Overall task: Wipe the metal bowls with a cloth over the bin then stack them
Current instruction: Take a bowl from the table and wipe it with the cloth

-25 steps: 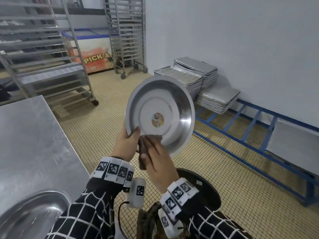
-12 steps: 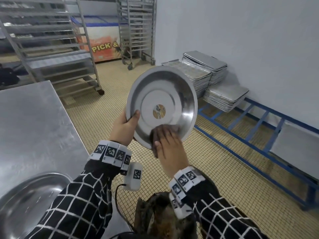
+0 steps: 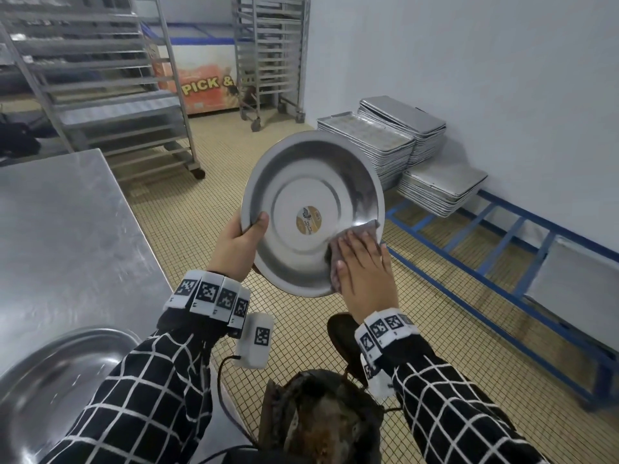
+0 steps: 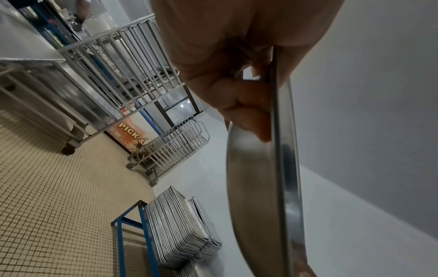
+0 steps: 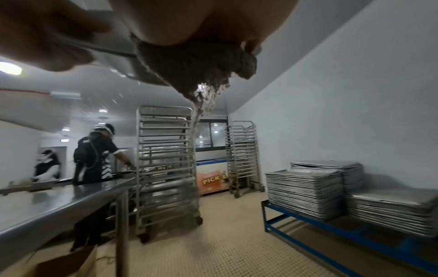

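A round metal bowl with a gold sticker in its middle is held tilted, its inside facing me. My left hand grips its left rim, thumb inside, fingers behind the bowl. My right hand lies flat, fingers straight, pressing a brown cloth against the bowl's lower right inner wall. In the right wrist view the cloth bunches under the palm beside the rim. The dark bin sits on the floor below my right wrist. A second metal bowl rests on the steel table at lower left.
Stacks of metal trays sit on a blue frame along the right wall. Wheeled tray racks stand behind the table. Another person works at the far end of the table. The floor is beige tile.
My right hand has slid the cloth from the bowl's bottom edge round to its lower right wall. The left hand keeps its grip on the rim.
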The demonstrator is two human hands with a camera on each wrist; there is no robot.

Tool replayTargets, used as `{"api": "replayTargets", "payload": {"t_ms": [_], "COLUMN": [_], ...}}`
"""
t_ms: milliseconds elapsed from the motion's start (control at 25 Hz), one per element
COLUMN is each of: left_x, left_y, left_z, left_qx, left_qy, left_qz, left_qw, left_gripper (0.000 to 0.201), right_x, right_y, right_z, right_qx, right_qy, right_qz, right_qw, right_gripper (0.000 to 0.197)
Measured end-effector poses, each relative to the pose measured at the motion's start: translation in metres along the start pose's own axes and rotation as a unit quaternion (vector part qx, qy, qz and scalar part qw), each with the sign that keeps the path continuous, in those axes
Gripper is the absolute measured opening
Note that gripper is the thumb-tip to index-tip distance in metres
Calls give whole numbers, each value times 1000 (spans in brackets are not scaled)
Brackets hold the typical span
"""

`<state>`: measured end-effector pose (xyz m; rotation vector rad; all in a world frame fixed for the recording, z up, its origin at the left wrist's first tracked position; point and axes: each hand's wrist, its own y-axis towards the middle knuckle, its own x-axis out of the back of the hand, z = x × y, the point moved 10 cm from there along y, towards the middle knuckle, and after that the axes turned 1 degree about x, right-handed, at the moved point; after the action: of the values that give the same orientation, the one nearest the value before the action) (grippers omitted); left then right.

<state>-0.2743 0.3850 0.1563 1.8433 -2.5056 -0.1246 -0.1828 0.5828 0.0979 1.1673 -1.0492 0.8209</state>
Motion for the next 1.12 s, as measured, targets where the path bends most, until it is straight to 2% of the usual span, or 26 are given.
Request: {"api": "replayTargets", "payload": {"t_ms": [80, 160, 280, 360, 480, 560, 680, 880, 1040, 1120], "left_x": [-4, -10, -18, -19, -13, -7, -6, -6, -5, -5], "left_y": [0, -2, -4, -2, 4, 8, 10, 12, 12, 13], "left_z": [0, -3, -7, -9, -13, -12, -5, 22, 42, 42], "left_qx": [-3, -12, -28, -30, -22, -16, -1, 62, 102, 87], "left_qy": [0, -15, -13, -11, -6, 4, 25, 74, 34, 26], "left_qz": [5, 1, 2, 1, -4, -4, 6, 42, 77, 67], "left_qw": [1000, 1000, 1000, 1000, 1000, 1000, 1000, 994, 991, 994], "left_gripper": [16, 12, 10, 11, 16, 18, 21, 34, 23, 12], "right_x": [2, 5, 11, 14, 18, 22, 42, 59, 41, 33], "right_y": [-3, -11, -22, -23, -11, 5, 22, 28, 10, -3], "right_z": [15, 50, 89, 87, 43, 0, -38, -62, -85, -92], "right_qx": [-12, 18, 34, 23, -10, -63, -114, -155, -231, -257], "right_qy": [31, 111, 219, 217, 83, 34, 119, 242, 343, 370], "right_qz": [-5, -15, -28, -37, -43, -43, -80, -116, -58, -63], "right_qw": [999, 994, 975, 975, 996, 996, 983, 951, 909, 891], "right_gripper": [64, 70, 54, 53, 60, 54, 56, 63, 39, 27]}}
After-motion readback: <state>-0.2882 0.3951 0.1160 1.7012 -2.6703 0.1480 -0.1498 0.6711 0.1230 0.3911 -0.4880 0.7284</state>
